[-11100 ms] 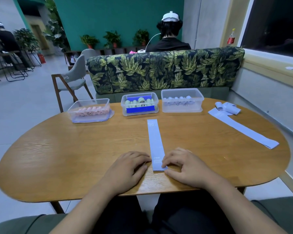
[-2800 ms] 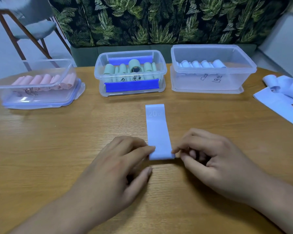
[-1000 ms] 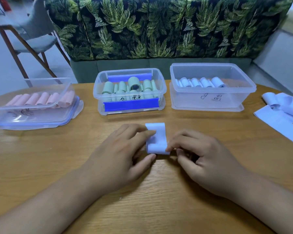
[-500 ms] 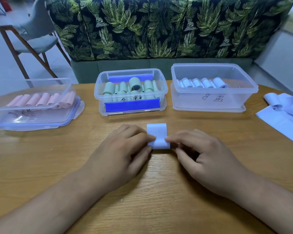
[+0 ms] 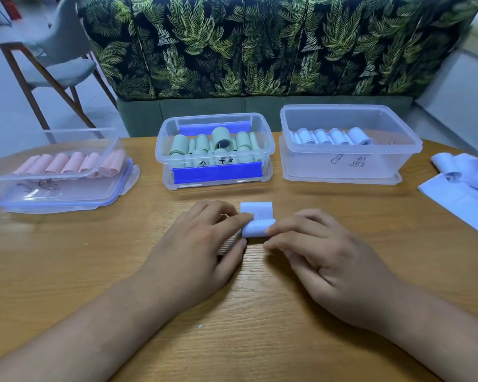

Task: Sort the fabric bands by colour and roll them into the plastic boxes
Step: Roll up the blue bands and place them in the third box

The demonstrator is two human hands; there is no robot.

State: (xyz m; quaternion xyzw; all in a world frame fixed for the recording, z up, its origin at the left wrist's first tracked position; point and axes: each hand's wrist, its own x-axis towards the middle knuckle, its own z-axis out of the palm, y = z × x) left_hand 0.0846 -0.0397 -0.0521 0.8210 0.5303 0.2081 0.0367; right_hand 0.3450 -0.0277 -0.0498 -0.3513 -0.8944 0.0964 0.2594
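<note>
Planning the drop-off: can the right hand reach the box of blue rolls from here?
Probably yes: the box is open-topped and stands just beyond the right hand, bare table between. That hand and the left hand pinch the blue band.

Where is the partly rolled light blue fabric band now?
In the head view the light blue fabric band lies centre on the wooden table, pinched between the left hand and right hand, in front of the plastic box of green rolls.

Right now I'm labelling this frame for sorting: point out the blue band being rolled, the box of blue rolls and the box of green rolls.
blue band (image 5: 257, 228), head view, rolled part.
box of blue rolls (image 5: 309, 164), head view, front wall.
box of green rolls (image 5: 218, 162), head view, front wall.
</note>
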